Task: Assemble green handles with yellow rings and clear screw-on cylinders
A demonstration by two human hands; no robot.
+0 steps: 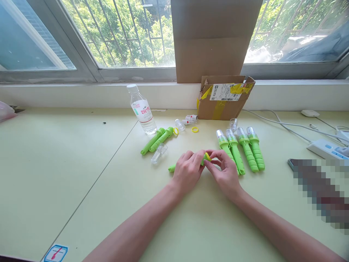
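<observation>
My left hand [188, 167] is wrapped round a green tube [171, 169], whose tip shows at the hand's left side. At the tube's other end, my right hand [224, 170] pinches a yellow ring [207, 157] at the threaded mouth. Just right of my right hand lie several green sticks with clear caps [247, 149]. Two uncapped green tubes [162, 139] rest to the left, with a long clear cap [159, 153] in front of them. Two more yellow rings [195, 129] lie beyond my hands.
A water bottle [143, 111] stands behind the uncapped tubes. Small clear parts [190, 120] lie before an open cardboard box [222, 100]. Another clear cap [233, 124] is near it. White cables and a power strip [328, 149] are at the right, behind a pixelated object [324, 193].
</observation>
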